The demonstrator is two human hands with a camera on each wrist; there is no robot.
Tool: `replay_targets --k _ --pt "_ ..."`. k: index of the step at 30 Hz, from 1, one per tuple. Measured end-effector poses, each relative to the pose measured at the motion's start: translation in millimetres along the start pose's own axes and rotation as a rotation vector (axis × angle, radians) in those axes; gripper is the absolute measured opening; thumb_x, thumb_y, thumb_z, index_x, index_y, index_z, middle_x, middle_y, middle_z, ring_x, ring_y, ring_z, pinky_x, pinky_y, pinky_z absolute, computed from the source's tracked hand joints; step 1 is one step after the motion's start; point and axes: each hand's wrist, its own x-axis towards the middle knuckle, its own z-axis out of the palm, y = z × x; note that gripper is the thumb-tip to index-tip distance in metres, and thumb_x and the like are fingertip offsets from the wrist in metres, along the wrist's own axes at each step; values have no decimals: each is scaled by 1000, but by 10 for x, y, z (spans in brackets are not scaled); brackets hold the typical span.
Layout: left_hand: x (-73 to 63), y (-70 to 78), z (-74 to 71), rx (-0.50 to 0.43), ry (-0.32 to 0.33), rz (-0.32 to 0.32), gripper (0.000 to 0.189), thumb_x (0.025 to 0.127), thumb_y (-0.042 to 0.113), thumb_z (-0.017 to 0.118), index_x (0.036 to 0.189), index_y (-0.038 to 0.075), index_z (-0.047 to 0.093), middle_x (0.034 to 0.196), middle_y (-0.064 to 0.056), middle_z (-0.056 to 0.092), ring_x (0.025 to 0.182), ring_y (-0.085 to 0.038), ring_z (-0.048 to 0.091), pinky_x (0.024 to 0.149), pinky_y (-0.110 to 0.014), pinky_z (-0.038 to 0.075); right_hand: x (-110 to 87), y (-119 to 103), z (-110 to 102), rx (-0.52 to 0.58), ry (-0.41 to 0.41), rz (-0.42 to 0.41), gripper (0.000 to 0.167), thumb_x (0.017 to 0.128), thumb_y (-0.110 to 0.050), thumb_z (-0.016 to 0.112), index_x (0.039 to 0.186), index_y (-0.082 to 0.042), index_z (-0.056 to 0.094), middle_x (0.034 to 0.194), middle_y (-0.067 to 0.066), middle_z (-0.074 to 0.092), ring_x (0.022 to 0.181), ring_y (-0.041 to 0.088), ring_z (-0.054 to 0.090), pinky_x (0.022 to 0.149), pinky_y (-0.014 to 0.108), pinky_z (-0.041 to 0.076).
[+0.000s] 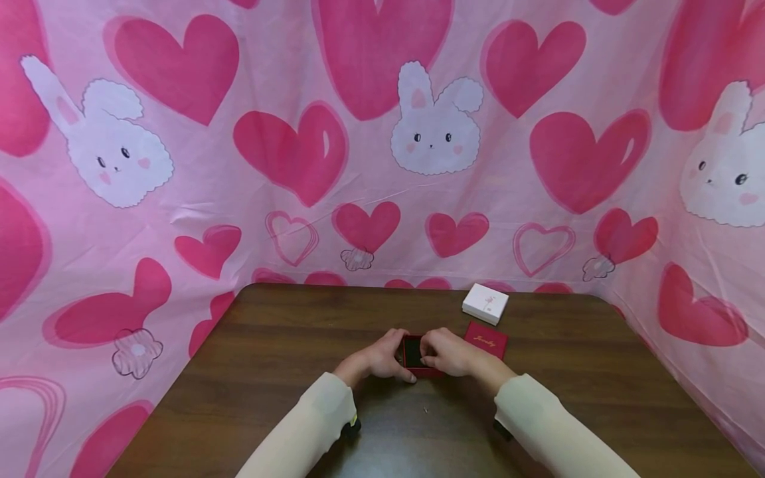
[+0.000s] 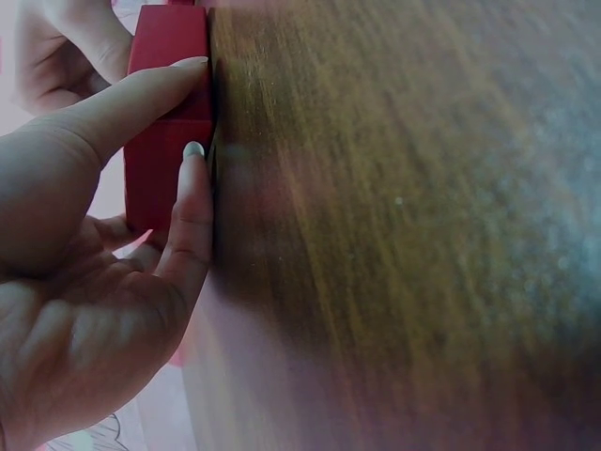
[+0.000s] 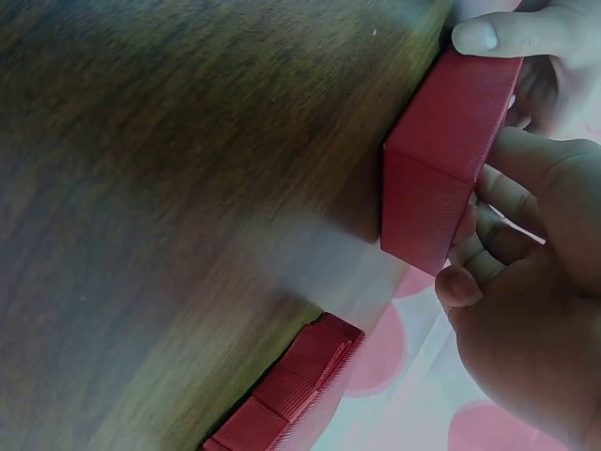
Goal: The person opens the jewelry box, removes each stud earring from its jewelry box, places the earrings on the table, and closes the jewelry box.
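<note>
An open red box (image 1: 427, 374) with a dark insert (image 1: 412, 352) stands on the table between both hands. My left hand (image 1: 385, 358) grips its left side, and in the left wrist view the thumb lies across the red front wall (image 2: 164, 89). Over the box's right part is my right hand (image 1: 449, 352), fingers curled at the open top. In the right wrist view its thumb dips behind the rim of the box (image 3: 432, 141); the fingertips are partly hidden, so whether they pinch anything does not show.
A red lid (image 1: 487, 338) with gold lettering lies right of the box, its ribbon bow (image 3: 291, 381) visible in the right wrist view. Behind it sits a white box (image 1: 485, 304). A tiny pale speck (image 1: 425, 409) lies on the brown table (image 1: 287, 332) near the front.
</note>
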Motion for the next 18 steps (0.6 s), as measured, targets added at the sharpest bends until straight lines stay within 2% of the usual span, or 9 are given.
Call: replay_targets --k 7,18 --pt "2 -9 4 6 1 1 76 76 15 91 137 2 47 128 -15 48 110 -22 48 102 -44 42 -10 -30 -10 -18 -15 25 11 91 -5 74 84 -8 67 76 -4 57 72 12 52 71 30 49" --pt "-11 8 -6 -3 0 -3 76 76 15 91 137 2 47 129 -15 48 111 -22 48 103 -45 42 -8 -30 -32 -53 -13 0 11 90 -5 75 84 -8 67 77 -4 57 72 12 52 72 30 49"
